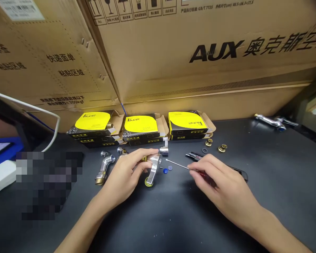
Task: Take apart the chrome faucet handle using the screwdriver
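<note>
- A curved chrome faucet body (104,168) lies on the black counter (158,221).
- The left hand (129,173) pinches a shiny chrome lever handle (153,169) over the counter.
- A small round blue cap (165,171) is near.
- A thin steel screwdriver (178,164), gripped by the right hand (221,179), points toward the lever handle.

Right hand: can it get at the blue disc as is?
Probably yes: nothing covers the blue disc, which lies on the table left of the right hand. But that hand holds a screwdriver, so pinching the disc may mean loosening its grip.
</note>
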`<state>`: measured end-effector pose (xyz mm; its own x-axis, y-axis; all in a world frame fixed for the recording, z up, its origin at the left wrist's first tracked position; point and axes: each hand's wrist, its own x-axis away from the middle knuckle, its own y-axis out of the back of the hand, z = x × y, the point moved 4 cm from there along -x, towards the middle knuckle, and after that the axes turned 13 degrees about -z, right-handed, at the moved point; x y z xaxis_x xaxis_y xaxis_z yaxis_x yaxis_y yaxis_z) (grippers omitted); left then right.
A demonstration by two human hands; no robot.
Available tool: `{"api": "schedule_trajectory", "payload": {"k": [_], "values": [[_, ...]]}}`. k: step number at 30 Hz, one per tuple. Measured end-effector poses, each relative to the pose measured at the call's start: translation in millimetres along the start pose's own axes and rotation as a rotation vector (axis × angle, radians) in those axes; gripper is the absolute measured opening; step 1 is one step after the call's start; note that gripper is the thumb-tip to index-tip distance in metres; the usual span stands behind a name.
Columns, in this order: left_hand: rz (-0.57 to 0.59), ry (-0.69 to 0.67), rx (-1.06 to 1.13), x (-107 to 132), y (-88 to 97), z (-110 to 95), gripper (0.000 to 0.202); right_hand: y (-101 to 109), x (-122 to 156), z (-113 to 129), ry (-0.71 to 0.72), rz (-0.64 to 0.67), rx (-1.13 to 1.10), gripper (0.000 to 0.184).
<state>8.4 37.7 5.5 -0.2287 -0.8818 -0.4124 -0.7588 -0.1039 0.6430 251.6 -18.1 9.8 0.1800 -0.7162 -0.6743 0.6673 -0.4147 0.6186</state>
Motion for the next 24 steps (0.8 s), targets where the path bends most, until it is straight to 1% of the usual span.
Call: {"api": "schedule_trajectory", "payload": {"k": [3,9,17,24], "values": [[0.015,-0.058,-0.01,0.4,-0.7,-6.0,0.034,-2.2,-1.4,3.3,-0.002,-0.008,-0.02,0.012],[0.013,-0.122,-0.015,2.5,-0.8,-11.7,0.035,-5.1,-1.2,3.7,0.009,0.005,-0.018,0.012],[0.025,-0.115,-0.04,3.4,-0.5,-10.7,0.035,-6.0,-0.3,3.5,0.032,0.01,-0.024,0.012],[0.02,-0.126,-0.05,3.6,0.2,-11.9,0.035,-6.1,-0.6,4.4,0.047,-0.017,-0.027,0.012]]}}
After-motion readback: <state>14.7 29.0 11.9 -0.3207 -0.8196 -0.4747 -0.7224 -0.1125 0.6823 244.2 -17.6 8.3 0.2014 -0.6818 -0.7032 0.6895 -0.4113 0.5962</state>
